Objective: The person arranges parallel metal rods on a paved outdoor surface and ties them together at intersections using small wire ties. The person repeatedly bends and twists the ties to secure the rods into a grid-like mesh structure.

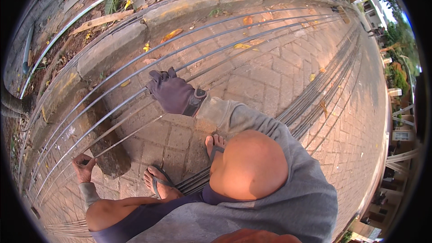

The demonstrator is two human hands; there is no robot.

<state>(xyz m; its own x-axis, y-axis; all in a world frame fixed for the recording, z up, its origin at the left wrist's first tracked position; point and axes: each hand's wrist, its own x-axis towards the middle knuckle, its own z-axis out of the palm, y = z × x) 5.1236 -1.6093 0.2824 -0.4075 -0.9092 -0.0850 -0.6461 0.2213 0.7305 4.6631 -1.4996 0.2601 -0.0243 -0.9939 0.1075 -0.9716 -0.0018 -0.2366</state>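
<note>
Several long steel rods [112, 110] run side by side from the lower left to the far right. My right hand [172, 92], in a dark purple-grey work glove, lies across them with its fingers curled round a grey rod. Other rods pass under its palm, where the glove hides them. My bare left hand [84, 167] is at the lower left, thumb and forefinger pinched on a thinner, brownish rod [130, 138]. Between the hands, a thick, worn wooden block [104, 137] lies on the paving beneath the rods.
A concrete kerb [180, 10] curves along the far side, with soil, leaves and a white pipe [67, 29] behind it. A dark bundle of rods [315, 94] lies on the brick paving [252, 74] to the right. My sandalled feet [159, 182] stand close to the block.
</note>
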